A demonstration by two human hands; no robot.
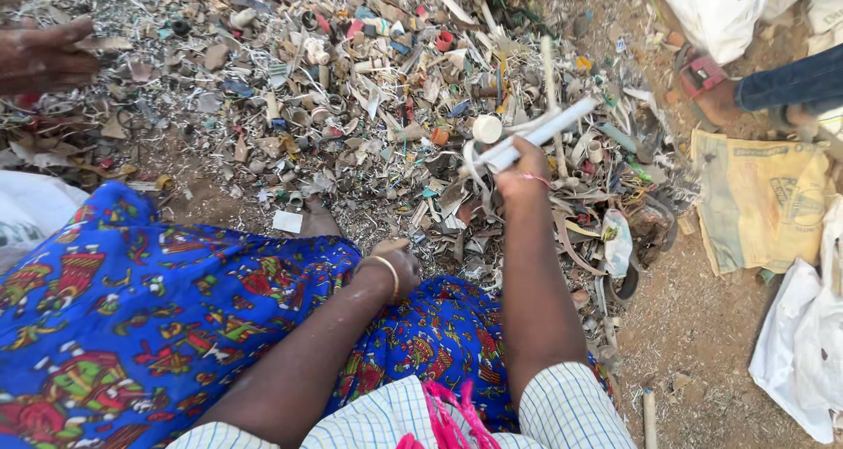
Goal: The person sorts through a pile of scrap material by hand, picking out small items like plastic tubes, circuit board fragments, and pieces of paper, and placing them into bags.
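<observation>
The right hand (520,164) closed around a bundle of white plastic strips (543,130), raised over the scrap heap (351,89). The left hand (397,260) lay curled low at the heap's near edge, its grasp hard to make out. A yellow sack (760,199) lay flat at right, white bags (803,344) beside it. Another person's hand (44,54) was cut off far left, a sandalled foot (711,89) far right.

Even, bright daylight is seen throughout, with only soft, short shadows cast under the scrap pile (369,107). Slight overexposure is noted on the white sacks (799,352) at right. Focus is sharp centrally; mild wide-angle stretching is seen at the edges.
</observation>
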